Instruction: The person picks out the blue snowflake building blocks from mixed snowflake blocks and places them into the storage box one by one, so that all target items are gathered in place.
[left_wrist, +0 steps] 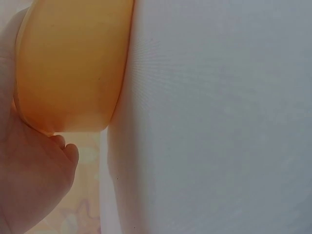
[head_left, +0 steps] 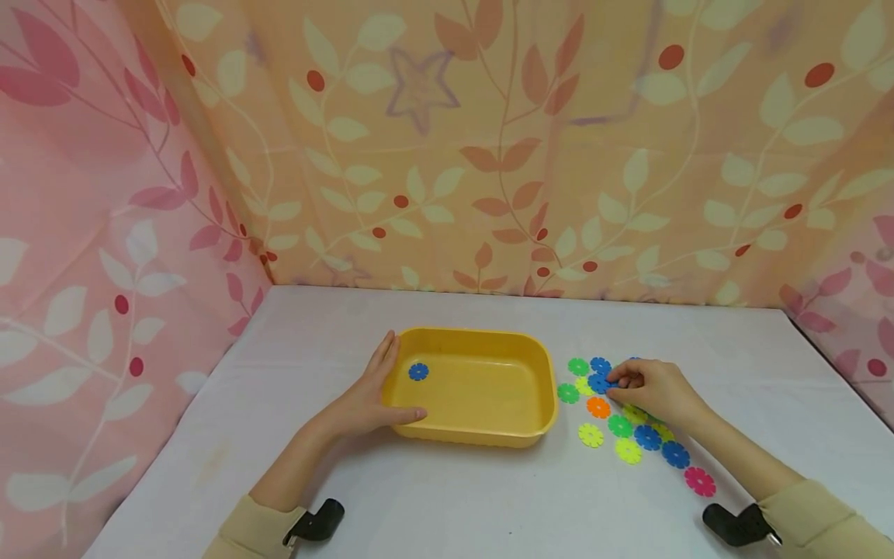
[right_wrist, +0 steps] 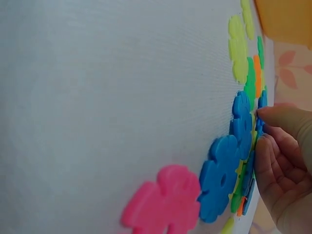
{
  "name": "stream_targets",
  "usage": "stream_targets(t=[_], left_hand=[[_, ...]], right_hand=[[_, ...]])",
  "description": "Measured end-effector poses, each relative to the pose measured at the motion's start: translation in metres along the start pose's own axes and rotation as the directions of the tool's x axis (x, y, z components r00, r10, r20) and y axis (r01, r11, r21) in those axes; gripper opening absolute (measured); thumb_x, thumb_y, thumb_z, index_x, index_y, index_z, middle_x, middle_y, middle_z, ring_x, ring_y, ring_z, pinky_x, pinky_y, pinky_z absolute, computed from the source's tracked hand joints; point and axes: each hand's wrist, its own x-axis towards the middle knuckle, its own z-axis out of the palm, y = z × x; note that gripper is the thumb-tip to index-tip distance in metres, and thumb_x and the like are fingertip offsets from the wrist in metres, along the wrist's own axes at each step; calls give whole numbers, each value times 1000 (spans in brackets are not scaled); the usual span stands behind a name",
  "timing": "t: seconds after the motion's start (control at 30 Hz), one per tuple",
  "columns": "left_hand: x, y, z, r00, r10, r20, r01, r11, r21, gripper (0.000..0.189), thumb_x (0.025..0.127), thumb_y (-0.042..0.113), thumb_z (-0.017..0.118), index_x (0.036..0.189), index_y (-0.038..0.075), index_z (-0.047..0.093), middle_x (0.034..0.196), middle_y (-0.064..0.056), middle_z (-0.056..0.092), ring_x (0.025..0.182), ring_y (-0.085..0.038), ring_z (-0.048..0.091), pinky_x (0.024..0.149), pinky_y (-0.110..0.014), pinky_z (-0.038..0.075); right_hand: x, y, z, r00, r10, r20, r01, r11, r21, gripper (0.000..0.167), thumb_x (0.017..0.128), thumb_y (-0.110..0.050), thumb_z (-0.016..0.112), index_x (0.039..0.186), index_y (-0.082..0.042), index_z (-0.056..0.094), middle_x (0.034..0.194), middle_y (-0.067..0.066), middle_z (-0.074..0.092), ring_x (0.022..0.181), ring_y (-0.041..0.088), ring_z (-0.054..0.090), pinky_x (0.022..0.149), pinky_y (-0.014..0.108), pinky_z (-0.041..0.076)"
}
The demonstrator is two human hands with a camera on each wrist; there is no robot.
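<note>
My left hand [head_left: 359,396] holds the left end of a yellow plastic basin [head_left: 475,437], its thumb over the near rim and its fingers along the left side. In the left wrist view, the palm lies against the basin's outer wall [left_wrist: 73,68]. One blue flower disc [head_left: 418,372] lies inside the basin, toward the left. To the right of the basin, my right hand [head_left: 656,390] reaches into a spread of flower discs. Its thumb and forefinger pinch a blue flower disc [head_left: 599,383]; the other fingers are curled in.
Several green, yellow, blue and orange discs lie around the right hand, among them an orange disc [head_left: 598,407] and a pink disc [head_left: 700,482] nearest the front. A white cloth [head_left: 447,505] covers the table. Patterned curtains [head_left: 489,155] hang behind and at both sides.
</note>
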Motion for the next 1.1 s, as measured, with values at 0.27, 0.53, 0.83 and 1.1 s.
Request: stream_targets(t=[0.27, 0.53, 0.83, 1.1], left_hand=[[-1, 1, 0, 1000, -5, -5, 5, 1000, 3, 124, 74, 55, 79, 157, 16, -5, 160, 10, -18, 148, -27, -3, 114, -56, 15], [-1, 0, -2, 1000, -1, -10, 1, 1000, 1, 124, 73, 56, 79, 157, 17, -4, 160, 11, -17, 148, -25, -3, 114, -55, 16], [-1, 0, -1, 1000, -11, -4, 11, 1000, -6, 124, 74, 55, 79, 157, 17, -3, 160, 10, -17, 148, -27, -2, 113, -56, 16], [-1, -2, 0, 1000, -6, -6, 6, 1000, -4, 124, 73, 57, 79, 157, 18, -4, 160, 13, -18, 148, -25, -2, 114, -56, 15]], right_hand=[[-1, -1, 1, 1000, -12, -16, 11, 1000, -15, 19, 82, -21, 79, 95, -8, 72, 76, -3, 58, 73, 17, 52, 60, 21, 46], [0, -22, -7, 998, -36, -58, 36, 999, 8, 23, 83, -25, 78, 97, -8, 72, 75, -3, 60, 72, 17, 53, 58, 20, 47], [9, -67, -10, 998, -57, -15, 58, 992, 109, 24, 84, -30, 78, 98, -11, 72, 79, -1, 62, 77, 19, 57, 59, 22, 50], [30, -112, -2, 992, -106, 74, 89, 975, 202, 22, 83, -28, 79, 97, -12, 73, 82, -1, 65, 78, 20, 59, 65, 23, 52]])
